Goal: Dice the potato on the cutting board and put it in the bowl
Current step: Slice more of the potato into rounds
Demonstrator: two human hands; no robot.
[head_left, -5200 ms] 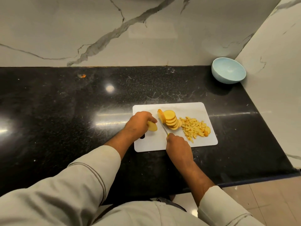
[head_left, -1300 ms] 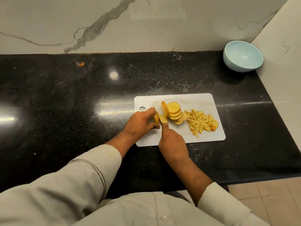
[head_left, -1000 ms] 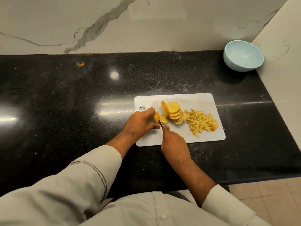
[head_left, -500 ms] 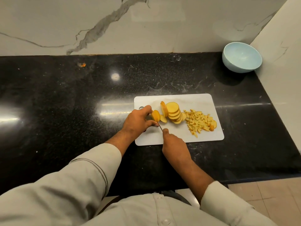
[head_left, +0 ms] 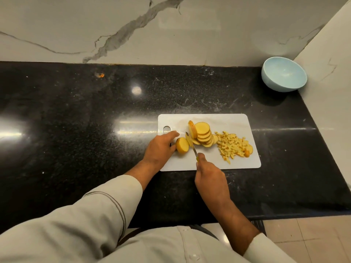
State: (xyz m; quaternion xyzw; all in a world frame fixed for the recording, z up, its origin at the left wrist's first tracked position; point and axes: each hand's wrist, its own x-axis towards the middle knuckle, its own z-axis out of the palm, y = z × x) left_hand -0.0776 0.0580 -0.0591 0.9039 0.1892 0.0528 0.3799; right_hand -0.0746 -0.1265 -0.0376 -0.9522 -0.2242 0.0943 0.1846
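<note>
Slicing step: my left hand [head_left: 158, 149] holds the potato end piece [head_left: 182, 145] on the cutting board [head_left: 235, 122], right hand [head_left: 209, 174] grips the knife [head_left: 191, 143]. Next I'd dice the slices [head_left: 203, 134]; bowl [head_left: 284, 76] well apart.

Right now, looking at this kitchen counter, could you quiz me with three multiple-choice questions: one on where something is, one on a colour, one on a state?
1. Where is the bowl?
A. far right corner of the counter
B. on the cutting board
C. on the floor

2. What colour is the cutting board?
A. black
B. white
C. green

3. What is the right hand doing?
A. resting flat
B. lifting the bowl
C. gripping the knife

Answers: 1 A, it sits by the wall corner. 2 B, it looks white against the dark counter. 3 C, its fingers curl round the handle.
</note>
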